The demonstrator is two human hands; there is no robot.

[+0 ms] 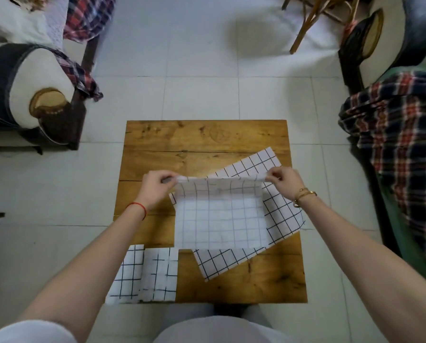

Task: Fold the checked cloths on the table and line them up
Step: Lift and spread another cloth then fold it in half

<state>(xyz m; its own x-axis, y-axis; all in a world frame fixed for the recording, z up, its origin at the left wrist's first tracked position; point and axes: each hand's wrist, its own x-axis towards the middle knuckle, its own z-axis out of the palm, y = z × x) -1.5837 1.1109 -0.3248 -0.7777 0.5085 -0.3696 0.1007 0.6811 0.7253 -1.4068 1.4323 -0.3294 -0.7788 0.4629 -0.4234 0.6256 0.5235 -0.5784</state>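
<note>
White cloths printed with a thin black grid are spread over the small square wooden table (202,137), and they stand at different stages. Two folded checked cloths (145,276) lie side by side at the near left corner, edges touching, the leftmost hanging slightly past the table edge; that part looks finished. A third cloth (221,219) sits near the middle and is mid-fold. The left hand (155,185) and the right hand (281,180) each pinch one far corner of it, hands well apart, holding the far edge taut and raised while the near part rests flat. Beneath it an unfolded checked cloth (251,167) lies askew, its corners showing at the far right and near right. By this reckoning roughly half remains: completing this fold, folding the lower cloth, then setting both beside the finished pair.
</note>
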